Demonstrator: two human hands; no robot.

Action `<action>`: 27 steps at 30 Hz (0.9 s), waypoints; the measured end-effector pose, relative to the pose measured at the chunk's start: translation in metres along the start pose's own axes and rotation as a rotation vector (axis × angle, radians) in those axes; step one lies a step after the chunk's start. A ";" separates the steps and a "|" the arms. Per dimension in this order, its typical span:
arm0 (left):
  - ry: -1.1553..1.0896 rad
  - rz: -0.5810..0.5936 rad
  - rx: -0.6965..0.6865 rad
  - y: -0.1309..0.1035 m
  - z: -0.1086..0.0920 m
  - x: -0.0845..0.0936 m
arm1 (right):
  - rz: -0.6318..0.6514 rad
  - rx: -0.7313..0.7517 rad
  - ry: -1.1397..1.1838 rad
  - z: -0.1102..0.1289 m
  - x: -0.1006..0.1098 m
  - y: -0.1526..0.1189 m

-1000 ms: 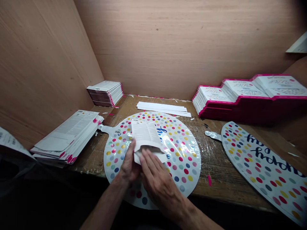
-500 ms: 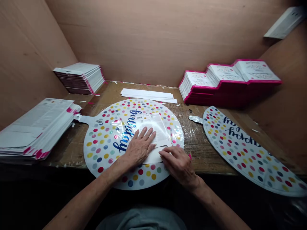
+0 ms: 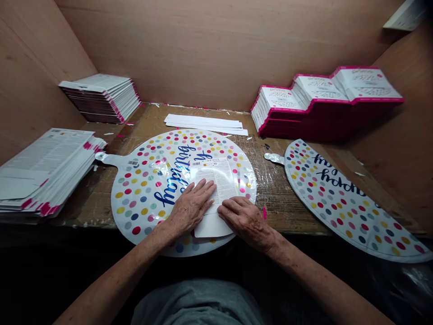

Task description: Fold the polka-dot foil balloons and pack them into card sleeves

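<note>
A flat white foil balloon (image 3: 142, 192) with coloured dots and blue "birthday" lettering lies in front of me. On top of it rests a printed card (image 3: 219, 176) with a barcode and small text; its plain white lower part (image 3: 213, 227) points toward me. My left hand (image 3: 192, 205) lies flat on the card's left side with fingers stretched out. At the card's right edge, my right hand (image 3: 245, 220) is closed, its curled fingers gripping the edge. The right fingertips are partly hidden.
A second dotted balloon (image 3: 341, 207), half-moon in outline, lies at right, overhanging the table edge. Printed card stacks stand at left (image 3: 37, 167), back left (image 3: 101, 97) and back right (image 3: 304, 104). White strips (image 3: 206, 123) lie behind the balloon. Wooden panels (image 3: 203, 49) enclose the table.
My right hand has shifted slightly left and up along the card's edge. The card's white lower part now shows more below my hands. The left hand stays flat; the whole view has shifted slightly.
</note>
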State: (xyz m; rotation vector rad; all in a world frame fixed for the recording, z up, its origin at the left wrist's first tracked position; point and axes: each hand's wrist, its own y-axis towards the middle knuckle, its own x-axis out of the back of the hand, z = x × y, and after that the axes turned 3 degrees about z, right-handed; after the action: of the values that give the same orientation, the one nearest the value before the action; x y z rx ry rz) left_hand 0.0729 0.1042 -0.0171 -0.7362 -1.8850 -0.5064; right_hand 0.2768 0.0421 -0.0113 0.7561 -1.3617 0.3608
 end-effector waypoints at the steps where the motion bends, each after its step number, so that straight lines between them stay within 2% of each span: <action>1: -0.002 -0.009 0.001 0.000 0.000 0.000 | 0.022 -0.003 -0.009 0.001 0.000 0.001; 5: -0.017 -0.033 0.000 0.002 0.001 0.000 | 0.032 -0.029 -0.052 0.006 -0.001 0.014; 8: -0.015 -0.012 -0.028 0.006 -0.002 0.001 | 0.092 -0.055 -0.109 0.007 0.003 0.022; 10: -0.009 0.004 -0.051 0.008 -0.005 0.000 | 0.149 -0.058 -0.114 0.007 0.011 0.016; 13: -0.013 -0.024 -0.064 0.012 -0.008 -0.003 | 0.217 0.031 0.024 0.008 0.028 -0.016; 15: -0.018 -0.033 -0.072 0.015 -0.008 -0.005 | 0.168 0.056 0.124 0.010 0.036 -0.041; 17: -0.029 -0.027 -0.084 0.018 -0.008 -0.008 | 0.018 -0.001 0.142 0.012 0.037 -0.058; 20: -0.086 -0.078 -0.093 0.018 -0.008 -0.008 | -0.147 -0.043 0.073 0.013 0.026 -0.065; 24: -0.244 -0.206 -0.155 -0.008 -0.010 0.001 | -0.179 0.024 0.019 0.010 0.008 -0.060; 27: -0.294 -0.123 -0.230 -0.036 -0.011 0.008 | -0.216 0.007 0.048 0.009 0.003 -0.060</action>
State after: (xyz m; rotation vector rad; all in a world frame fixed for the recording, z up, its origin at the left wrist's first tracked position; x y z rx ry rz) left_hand 0.0535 0.0733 -0.0062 -0.8868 -2.1787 -0.7338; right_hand 0.3093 -0.0074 -0.0242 0.8858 -1.2209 0.2123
